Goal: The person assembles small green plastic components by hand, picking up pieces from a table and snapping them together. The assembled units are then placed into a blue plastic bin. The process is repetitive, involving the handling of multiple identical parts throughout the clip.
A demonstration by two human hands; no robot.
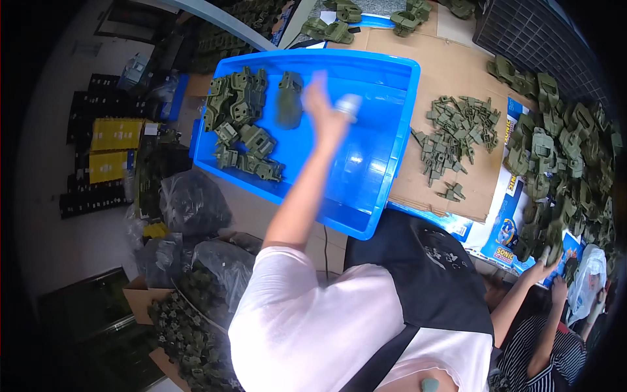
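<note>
My left hand [324, 117] is over the blue plastic bin [406, 130], blurred by motion, its fingers stretched out and a white covering on the thumb. Just left of it, apart from the fingers, is a blurred olive-green plastic part [289, 104]. More olive-green moulded parts [238, 98] are piled along the bin's left side. At the far lower right, my right hand [543, 268] is closed on another olive-green plastic part [555, 236], beside a large heap of similar parts [545, 153]. Its fingertips are partly hidden.
Small green pieces [457, 130] lie on a cardboard sheet [398, 65] right of the bin. A black crate [529, 39] stands at the back right. A co-worker's hand [559, 291] is near my right hand, beside a white plastic bag [586, 281]. Grey bags [196, 202] sit at left.
</note>
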